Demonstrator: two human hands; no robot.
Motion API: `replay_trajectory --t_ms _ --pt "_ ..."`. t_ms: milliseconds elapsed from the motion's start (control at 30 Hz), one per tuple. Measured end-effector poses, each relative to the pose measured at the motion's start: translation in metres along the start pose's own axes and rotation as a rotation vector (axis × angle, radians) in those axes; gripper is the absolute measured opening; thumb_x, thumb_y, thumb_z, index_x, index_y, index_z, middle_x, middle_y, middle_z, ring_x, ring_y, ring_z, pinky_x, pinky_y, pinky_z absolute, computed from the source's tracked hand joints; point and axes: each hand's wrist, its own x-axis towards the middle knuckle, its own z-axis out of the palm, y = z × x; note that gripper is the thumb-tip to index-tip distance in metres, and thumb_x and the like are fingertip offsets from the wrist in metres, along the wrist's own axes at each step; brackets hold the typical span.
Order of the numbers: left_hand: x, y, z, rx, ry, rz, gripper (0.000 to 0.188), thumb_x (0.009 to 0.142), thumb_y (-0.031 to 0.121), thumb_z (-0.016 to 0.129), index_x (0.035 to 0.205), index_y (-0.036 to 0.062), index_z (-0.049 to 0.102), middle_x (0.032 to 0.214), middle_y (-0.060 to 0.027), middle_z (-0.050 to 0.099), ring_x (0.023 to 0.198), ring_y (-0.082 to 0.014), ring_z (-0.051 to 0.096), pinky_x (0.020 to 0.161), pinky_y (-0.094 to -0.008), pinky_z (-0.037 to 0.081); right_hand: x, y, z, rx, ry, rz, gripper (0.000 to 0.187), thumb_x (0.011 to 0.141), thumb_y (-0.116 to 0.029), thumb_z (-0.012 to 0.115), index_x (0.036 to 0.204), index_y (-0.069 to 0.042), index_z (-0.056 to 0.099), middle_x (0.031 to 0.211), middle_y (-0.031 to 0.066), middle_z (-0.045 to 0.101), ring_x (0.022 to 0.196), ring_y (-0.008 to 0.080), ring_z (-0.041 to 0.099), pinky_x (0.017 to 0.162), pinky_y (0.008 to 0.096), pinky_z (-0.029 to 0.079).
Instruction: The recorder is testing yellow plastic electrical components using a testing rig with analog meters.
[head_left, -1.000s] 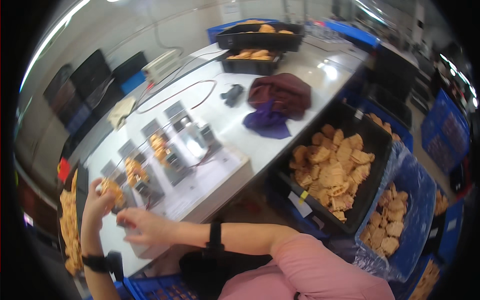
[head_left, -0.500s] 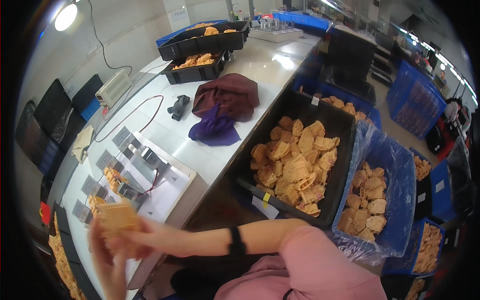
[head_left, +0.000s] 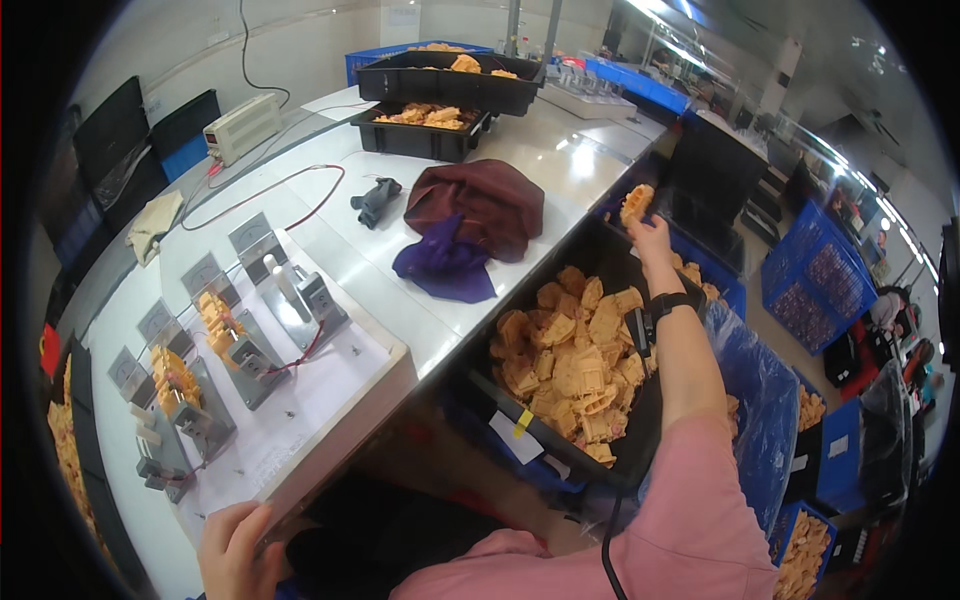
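Observation:
My right hand (head_left: 650, 232) is raised over the far end of a black tray (head_left: 640, 440) full of several orange plastic parts (head_left: 572, 352), and it holds one orange part (head_left: 637, 203). A dark watch is on that wrist. My left hand (head_left: 236, 550) rests at the near edge of the white worktable (head_left: 320, 400), fingers loosely curled, holding nothing I can see. Beside it on the table stand several grey clamp fixtures (head_left: 222, 335), two of them loaded with orange parts (head_left: 175, 378).
A maroon cloth (head_left: 490, 195) and a purple cloth (head_left: 445, 265) lie mid-table, with a dark glove (head_left: 375, 198) and a red cable beside them. Black trays (head_left: 440, 90) sit at the far end. Blue crates (head_left: 820, 280) and a blue-lined bin (head_left: 765, 400) stand right.
My right hand left my left hand, swung right to the black tray and lifted one orange part. My left hand dropped to the table edge, and the orange part it held is gone.

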Motion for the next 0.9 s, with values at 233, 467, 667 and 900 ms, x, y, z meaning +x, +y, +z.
replay_trajectory --t_ms 233,467,667,900 --pt "-0.052 -0.073 0.024 0.437 0.379 0.047 0.057 0.080 0.004 0.072 0.135 0.0063 0.056 0.134 -0.0180 0.052 0.120 -0.0350 0.054 0.103 -0.0443 0.043 -0.047 0.005 0.029 0.138 -0.313 -0.100 0.034 0.097 -0.021 0.064 0.126 -0.004 0.058 0.100 0.0061 0.069 0.076 0.0108 0.067 0.065 0.0244 0.050" --pt "-0.071 -0.090 0.034 0.350 0.376 -0.245 0.060 0.065 0.005 0.081 0.123 0.0156 0.067 0.123 -0.0117 0.059 0.114 -0.0351 0.056 0.096 -0.0445 0.048 -0.199 -0.120 0.070 0.172 -0.807 -0.219 0.026 0.102 -0.021 0.059 0.122 -0.005 0.063 0.099 0.0029 0.067 0.080 0.0070 0.058 0.073 0.0209 0.047" --pt "-0.060 -0.087 0.029 0.363 0.503 -0.183 0.059 0.067 0.004 0.080 0.122 0.0170 0.068 0.123 -0.0092 0.061 0.116 -0.0313 0.057 0.096 -0.0416 0.049 -0.324 -0.208 0.082 0.256 -1.235 -0.511 0.017 0.099 -0.009 0.060 0.113 -0.002 0.064 0.096 0.0052 0.067 0.085 0.0101 0.061 0.077 0.0241 0.048" --pt "-0.068 -0.093 0.030 0.296 0.476 -0.202 0.057 0.068 0.004 0.079 0.122 0.0163 0.068 0.124 -0.0097 0.061 0.117 -0.0321 0.056 0.098 -0.0423 0.048 -0.418 -0.239 0.112 0.236 -1.376 -1.099 0.010 0.088 -0.008 0.069 0.098 -0.005 0.069 0.092 0.0125 0.066 0.088 0.0317 0.063 0.080 0.0400 0.050"
